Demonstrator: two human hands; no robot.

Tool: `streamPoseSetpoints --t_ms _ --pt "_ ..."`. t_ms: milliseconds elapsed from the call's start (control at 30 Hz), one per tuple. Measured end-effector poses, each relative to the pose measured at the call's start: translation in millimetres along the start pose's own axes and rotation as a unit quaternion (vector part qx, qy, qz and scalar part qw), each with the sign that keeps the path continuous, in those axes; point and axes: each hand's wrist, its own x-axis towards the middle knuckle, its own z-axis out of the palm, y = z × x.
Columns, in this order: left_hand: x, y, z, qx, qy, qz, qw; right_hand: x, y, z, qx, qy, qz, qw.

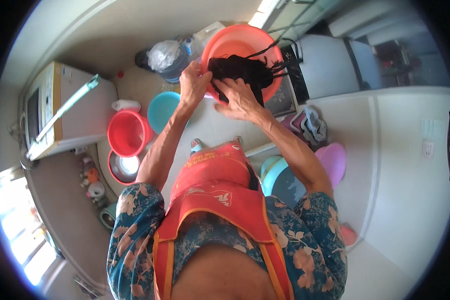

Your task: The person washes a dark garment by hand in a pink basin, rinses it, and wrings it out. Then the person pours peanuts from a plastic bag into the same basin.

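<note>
A dark, bunched cloth item [240, 71] with long thin straps lies across an orange-red plastic basin [225, 37]. Its straps reach over the basin's right rim. At the basin's left rim, my left hand [193, 84] pinches the near left edge of the black cloth between thumb and fingers. My right hand [243, 99] rests on the front of the cloth, its fingers on the fabric and its thumb held apart. Whether those fingers grip the fabric is hidden.
Left stand a turquoise basin [163, 108], a red basin [125, 133] and a metal bowl [120, 165]. A water jug [170, 67] is behind. At right are folded cloths [313, 125], a tub of water [288, 185] and a pink basin [333, 163]. A pale-green pole [67, 107] juts in.
</note>
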Motion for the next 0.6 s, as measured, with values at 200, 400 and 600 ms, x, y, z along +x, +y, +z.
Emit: streamPoseSetpoints --t_ms 200,400,600 --pt "26 70 36 0.067 -0.078 0.111 0.988 -67 77 -51 -0.317 0.000 -0.052 0.947" --pt "5 150 71 0.004 0.093 0.230 0.969 -31 53 -68 -0.179 0.284 0.044 0.941" --pt "25 160 78 0.090 0.030 0.220 0.971 -61 115 -85 -0.280 0.122 -0.094 0.948"
